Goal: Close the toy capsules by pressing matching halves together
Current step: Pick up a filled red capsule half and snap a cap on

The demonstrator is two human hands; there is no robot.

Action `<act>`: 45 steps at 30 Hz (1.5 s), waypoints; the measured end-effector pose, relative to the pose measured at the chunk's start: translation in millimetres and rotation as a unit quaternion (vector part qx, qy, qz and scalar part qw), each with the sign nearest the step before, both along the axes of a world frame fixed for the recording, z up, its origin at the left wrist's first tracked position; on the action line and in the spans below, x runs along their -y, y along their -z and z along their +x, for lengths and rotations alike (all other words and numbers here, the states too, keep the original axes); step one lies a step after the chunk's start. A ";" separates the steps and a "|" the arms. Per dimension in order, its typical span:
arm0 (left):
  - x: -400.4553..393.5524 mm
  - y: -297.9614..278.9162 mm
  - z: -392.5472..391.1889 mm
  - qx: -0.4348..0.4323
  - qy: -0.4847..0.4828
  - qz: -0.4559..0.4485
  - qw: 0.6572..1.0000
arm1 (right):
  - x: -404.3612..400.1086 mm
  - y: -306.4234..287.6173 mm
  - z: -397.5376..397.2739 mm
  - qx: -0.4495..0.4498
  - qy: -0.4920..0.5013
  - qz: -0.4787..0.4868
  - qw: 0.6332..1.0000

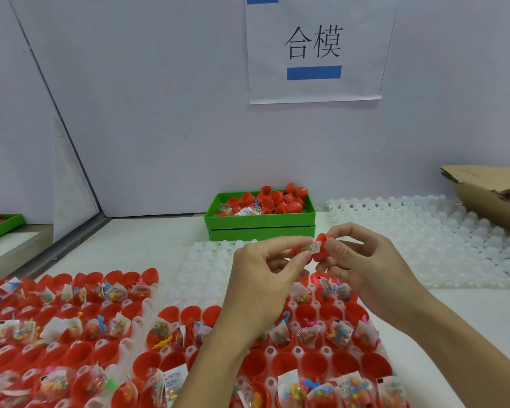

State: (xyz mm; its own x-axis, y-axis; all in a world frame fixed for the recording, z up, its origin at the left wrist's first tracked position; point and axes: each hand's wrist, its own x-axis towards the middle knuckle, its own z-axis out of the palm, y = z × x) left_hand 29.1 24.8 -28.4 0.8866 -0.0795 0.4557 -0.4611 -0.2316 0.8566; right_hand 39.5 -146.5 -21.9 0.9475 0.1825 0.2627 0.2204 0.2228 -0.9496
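Above the tray, my left hand [265, 266] pinches a red capsule half [299, 250] stuffed with a small clear toy packet [312, 246]. My right hand [362, 260] grips the matching red half [324, 241] and holds it against the packet side. The two halves meet at an angle with the packet's white label showing between them. Below my hands a white holder tray [295, 307] carries rows of red capsule halves [283, 363], some with toy packets, some bare.
A second tray of filled red halves [56, 325] lies at the left. A green bin [259, 222] of loose red halves stands by the wall. White trays without capsules [442, 240] spread at the right, with torn cardboard [489, 189] behind them. Another green bin [0, 225] sits far left.
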 end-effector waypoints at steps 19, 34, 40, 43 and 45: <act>-1.7 -3.1 -1.1 0.007 0.014 -0.088 0.996 | -8.7 1.8 -3.3 0.045 0.045 -0.020 0.998; -1.6 -5.2 -0.8 -0.015 -0.003 -0.131 0.991 | -9.4 -1.4 -4.7 0.054 0.043 -0.024 0.997; -1.7 -5.3 0.0 -0.027 -0.011 -0.115 0.993 | -9.4 -0.1 -5.2 0.051 0.047 -0.021 0.997; -1.2 -6.6 -1.9 -0.026 -0.002 -0.100 0.995 | -10.0 -0.8 -4.8 0.036 0.038 0.004 0.999; -1.7 -7.4 -2.9 -0.024 0.002 -0.089 0.996 | -9.9 -2.0 -4.8 0.032 0.034 0.016 0.999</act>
